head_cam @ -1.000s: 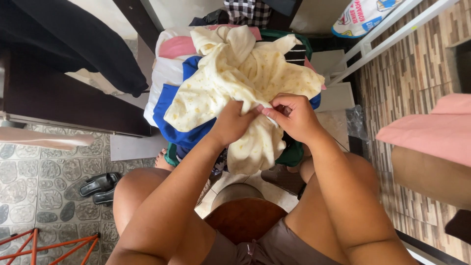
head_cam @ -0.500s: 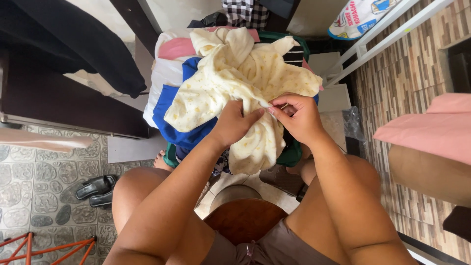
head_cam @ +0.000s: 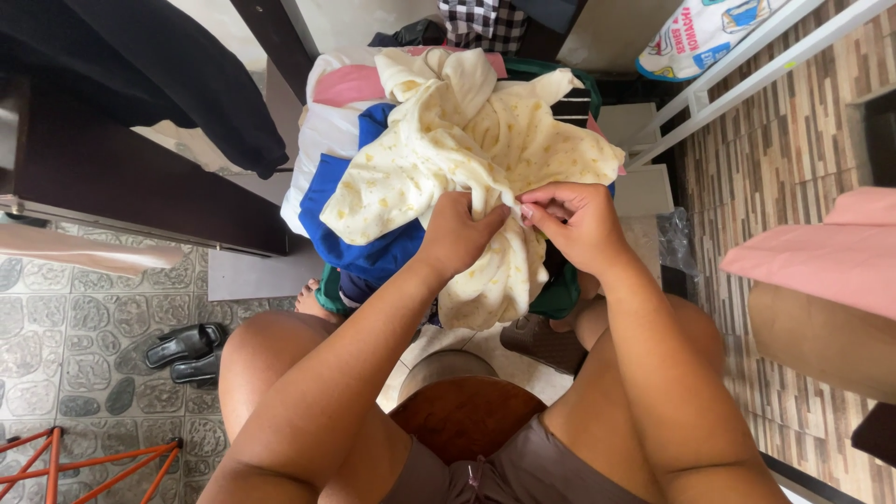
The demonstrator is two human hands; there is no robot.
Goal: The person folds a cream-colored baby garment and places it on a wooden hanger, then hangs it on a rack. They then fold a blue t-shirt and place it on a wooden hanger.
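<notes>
Seated on a round brown wooden stool [head_cam: 467, 420], knees apart, looking straight down. Left hand [head_cam: 457, 233] closed in a fist on a bunched fold of the cream yellow-dotted garment [head_cam: 467, 159], knuckles up, fabric gathered under the fingers. Right hand [head_cam: 574, 224] just beside it, thumb and fingertips pinched narrow on a small edge of the same garment, other fingers curled in. Both hands nearly touching, same fold between them. Garment draped over the top of a heaped laundry pile, lower part hanging down between the hands toward the knees, upper part crumpled and twisted at the top of the pile. Under it a blue garment [head_cam: 359, 238], spilling down the left side; beside that a white piece [head_cam: 313, 149] and a pink piece [head_cam: 350, 84] at upper left of the heap. Dark green basket [head_cam: 565, 289] showing below the pile at right, partly hidden. Checkered black-and-white cloth [head_cam: 481, 19] behind the heap at top. Black garment [head_cam: 159, 65] hanging over dark furniture at upper left. Pair of black sandals [head_cam: 187, 350] on the stone-pattern tiled floor [head_cam: 65, 355] at left, near the left knee. Orange metal frame [head_cam: 84, 462] in the bottom left corner. Pink fabric [head_cam: 821, 261] over a tan cushion at right edge. White metal rail [head_cam: 737, 75] running diagonally at upper right.
</notes>
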